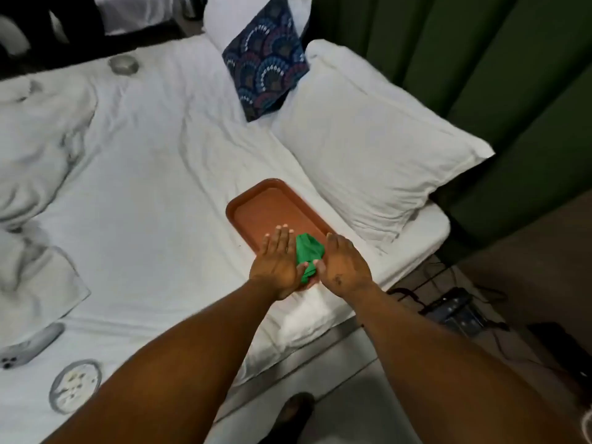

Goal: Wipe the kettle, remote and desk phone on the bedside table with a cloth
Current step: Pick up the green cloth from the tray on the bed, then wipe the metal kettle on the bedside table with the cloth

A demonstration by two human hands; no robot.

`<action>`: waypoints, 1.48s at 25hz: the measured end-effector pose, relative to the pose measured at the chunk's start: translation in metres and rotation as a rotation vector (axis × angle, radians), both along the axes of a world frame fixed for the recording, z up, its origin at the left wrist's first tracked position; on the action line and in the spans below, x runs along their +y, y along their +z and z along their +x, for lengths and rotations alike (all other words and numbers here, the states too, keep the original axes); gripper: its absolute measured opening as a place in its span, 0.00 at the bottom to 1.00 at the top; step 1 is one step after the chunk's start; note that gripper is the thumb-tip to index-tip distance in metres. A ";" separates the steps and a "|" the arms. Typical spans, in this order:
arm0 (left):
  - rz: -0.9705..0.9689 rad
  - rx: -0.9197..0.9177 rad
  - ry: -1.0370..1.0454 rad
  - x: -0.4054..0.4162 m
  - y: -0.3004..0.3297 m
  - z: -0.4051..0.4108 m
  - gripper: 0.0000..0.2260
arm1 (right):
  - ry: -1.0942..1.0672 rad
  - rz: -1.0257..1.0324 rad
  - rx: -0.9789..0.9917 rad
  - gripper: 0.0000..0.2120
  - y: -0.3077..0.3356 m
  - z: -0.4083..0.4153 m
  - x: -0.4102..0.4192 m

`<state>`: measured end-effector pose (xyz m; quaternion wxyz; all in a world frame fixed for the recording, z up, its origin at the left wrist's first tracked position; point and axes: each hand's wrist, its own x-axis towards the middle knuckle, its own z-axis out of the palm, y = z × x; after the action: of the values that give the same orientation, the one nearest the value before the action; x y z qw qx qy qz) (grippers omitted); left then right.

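Both arms were extended forward over the near edge of a bed (153, 174) covered in a creased white sheet. The left hand (276, 262) was flat and open, fingers straight and together, its thumb pressed against a bunched green cloth (308, 256). The right hand (344, 264) was seen from the back, fingers curled downward, its thumb touching the same cloth from the other side. The cloth was thus pinched between the two thumbs; whether the right fingers also gripped it could not be determined.

The cloth sat at the near end of a brown tray (266, 209), which lay on the sheet just beside a white pillow (371, 161). The rest of the tray's surface carried nothing visible. A patterned blue cushion (266, 62) stood behind the pillow, against a second white pillow.

At the left edge of the bed, a grey remote (30, 346) lay on the sheet, blurred. Near it lay a round grey item (75, 386), and a further round grey object (123, 64) sat at the far side; neither could be identified.

On the floor to the right of the bed, a dark desk phone (455, 310) rested among loose black cables (416, 285), beside green curtains (480, 59). A kettle could not be made out with certainty.
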<state>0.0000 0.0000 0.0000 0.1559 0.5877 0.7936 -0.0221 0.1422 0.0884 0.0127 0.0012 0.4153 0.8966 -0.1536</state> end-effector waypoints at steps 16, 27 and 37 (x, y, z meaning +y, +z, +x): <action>-0.112 -0.398 0.566 0.079 -0.154 -0.050 0.22 | -0.363 -0.514 0.047 0.26 -0.167 -0.074 0.086; 0.063 -1.521 0.774 0.124 -0.087 0.085 0.12 | -0.961 -1.166 0.831 0.14 -0.114 0.118 0.070; -0.596 -1.669 0.454 0.107 -0.131 0.404 0.16 | -1.503 -0.973 1.140 0.13 -0.137 0.436 -0.020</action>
<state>0.4041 0.1067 -0.1306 0.8248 0.1781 0.4814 0.2372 0.5778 0.0679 -0.1242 -0.3485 0.6842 0.1196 -0.6293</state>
